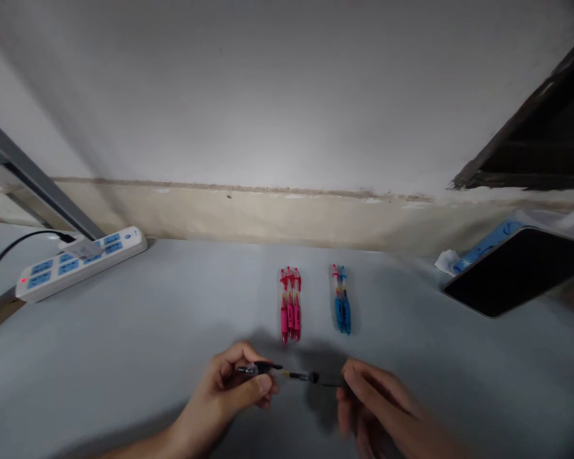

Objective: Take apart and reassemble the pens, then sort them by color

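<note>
My left hand point(239, 386) is closed on a black pen barrel point(268, 368), held nearly level above the grey table near its front. Out of the barrel's right end a thin dark piece runs toward my right hand point(370, 398), whose thumb and forefinger pinch its far end; motion blurs that hand. Beyond my hands lie three pink-red pens point(291, 312) side by side. To their right are two pens with blue grips point(343, 312), one with a red top and one with a blue top.
A white power strip point(83, 261) with a plugged-in black cable lies at the back left. At the right, a dark-screened phone or tablet point(516, 274) stands tilted by a blue packet point(490, 245). The wall point(268, 217) borders the table's back edge.
</note>
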### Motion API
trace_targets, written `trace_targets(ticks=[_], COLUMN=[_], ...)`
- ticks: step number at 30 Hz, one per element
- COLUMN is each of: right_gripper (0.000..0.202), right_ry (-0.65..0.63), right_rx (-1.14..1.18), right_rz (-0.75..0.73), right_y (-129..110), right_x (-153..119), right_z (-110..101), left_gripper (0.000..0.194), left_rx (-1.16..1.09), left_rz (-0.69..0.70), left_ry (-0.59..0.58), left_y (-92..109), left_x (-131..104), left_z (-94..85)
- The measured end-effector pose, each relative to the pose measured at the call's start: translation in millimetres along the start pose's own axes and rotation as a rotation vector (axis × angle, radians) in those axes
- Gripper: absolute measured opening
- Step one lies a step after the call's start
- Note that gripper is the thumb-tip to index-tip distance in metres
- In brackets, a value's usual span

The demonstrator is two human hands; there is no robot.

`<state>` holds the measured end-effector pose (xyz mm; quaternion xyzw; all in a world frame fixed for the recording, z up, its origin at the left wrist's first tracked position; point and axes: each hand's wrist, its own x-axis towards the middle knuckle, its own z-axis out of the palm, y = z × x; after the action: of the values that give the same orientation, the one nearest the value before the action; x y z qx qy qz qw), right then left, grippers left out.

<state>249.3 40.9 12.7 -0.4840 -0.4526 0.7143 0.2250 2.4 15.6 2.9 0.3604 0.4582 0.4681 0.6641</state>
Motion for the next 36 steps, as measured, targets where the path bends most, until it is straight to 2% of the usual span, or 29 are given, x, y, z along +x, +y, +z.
trace_targets(ticks=[4, 7, 12, 15, 18, 25, 36], right_gripper=[0.033, 0.025, 0.026, 0.033, 0.032, 0.016, 0.021], right_ry=[-0.042, -0.027, 0.021, -0.006, -0.032, 0.151, 0.200], right_rx=[0.084, 0.098, 0.138, 0.175, 0.152, 0.248, 0.309], right_rz=[-0.074, -0.130, -0.220, -0.170, -0.129, -0.137, -0.212], right_y=[-1.5, -1.4, 0.4, 2.1, 2.8, -6.7, -6.3], right_x=[-0.4, -0.1, 0.7, 1.5, 2.2, -4.4, -5.7], right_z=[0.9, 0.6, 2.2, 2.1, 0.9, -0.5, -7.6], left_gripper=[0.022, 0.022, 0.025, 0.025, 0.025, 0.027, 0.021], left_rx=[-0.010, -0.008, -0.010, -0.013, -0.021, -0.069, -0.121], left_rz=[0.011, 0.023, 0.031, 0.025, 0.022, 0.054, 0.073], left_ry=[-0.005, -0.015, 0.006, 0.006, 0.009, 0.061, 0.066], left_y=[-2.0, -3.8, -2.9, -1.2, -0.3, 2.7, 1.6], left_x=[0.7, 1.6, 1.5, 0.6, 0.5, 3.2, 3.7], left_z=[-0.1, -0.8, -1.6, -0.8, 0.1, 1.0, -1.7])
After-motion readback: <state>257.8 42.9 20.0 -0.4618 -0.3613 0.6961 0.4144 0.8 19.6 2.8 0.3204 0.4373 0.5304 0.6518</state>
